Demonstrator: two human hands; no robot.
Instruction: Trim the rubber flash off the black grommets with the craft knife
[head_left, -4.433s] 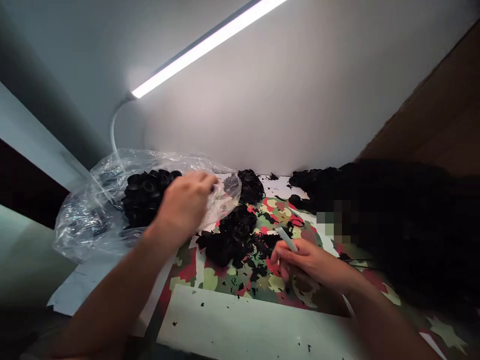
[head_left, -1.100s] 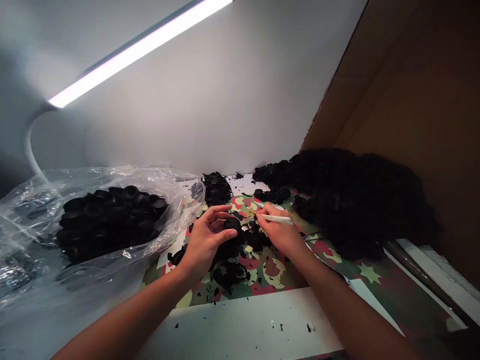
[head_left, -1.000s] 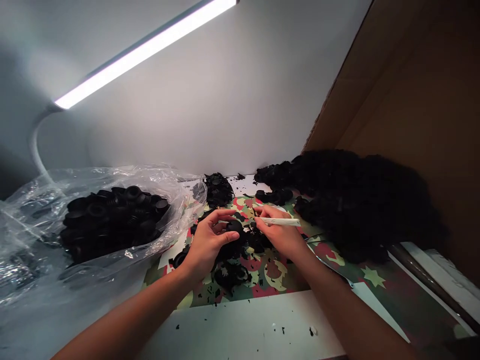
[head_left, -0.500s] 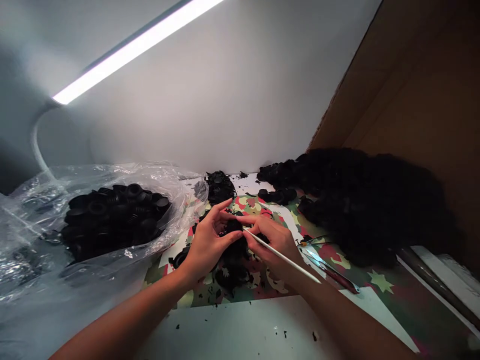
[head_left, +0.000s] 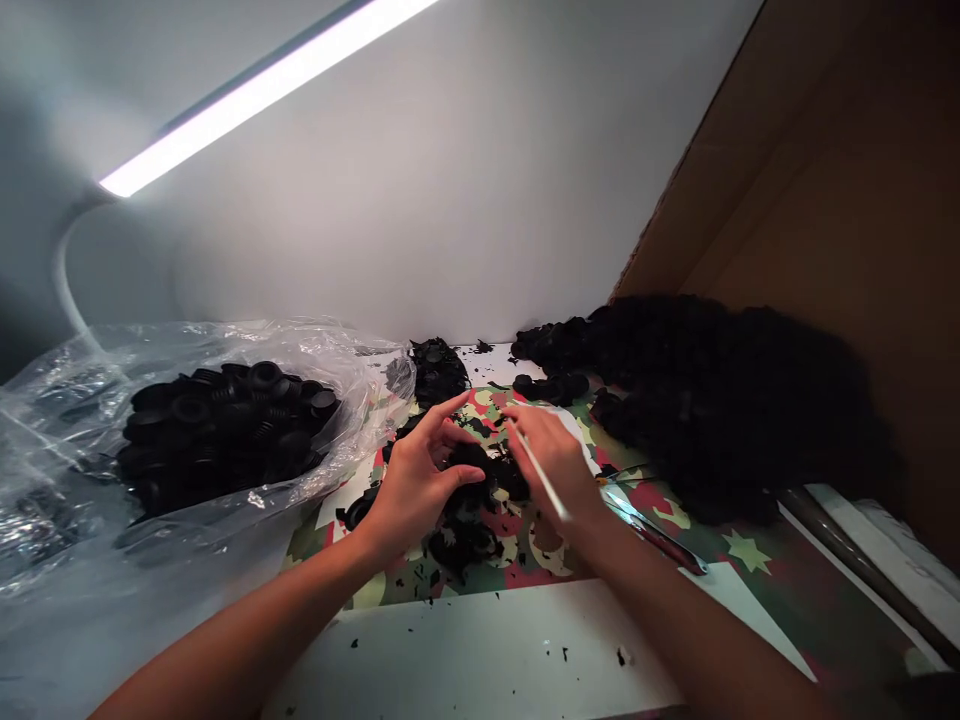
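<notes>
My left hand curves its thumb and fingers around a dark black rubber part, whose exact shape is lost in shadow. A thin white stick lies in the grip of my right hand, slanting down toward the wrist. The right fingertips are apart from the black part, a little to its right. Black scraps and shavings lie under both hands on the camouflage-patterned sheet. A black ring-like part sits beside my left wrist.
A clear plastic bag at left holds many ribbed black parts. Black heaps stand at back centre and along the right. A red-handled cutting tool lies beside my right forearm. A lamp hangs above; a cardboard panel rises at right.
My right hand has drawn away from the black part, slightly up and right, and the white stick has turned steeper. My left hand stays around the part. The view has shifted slightly.
</notes>
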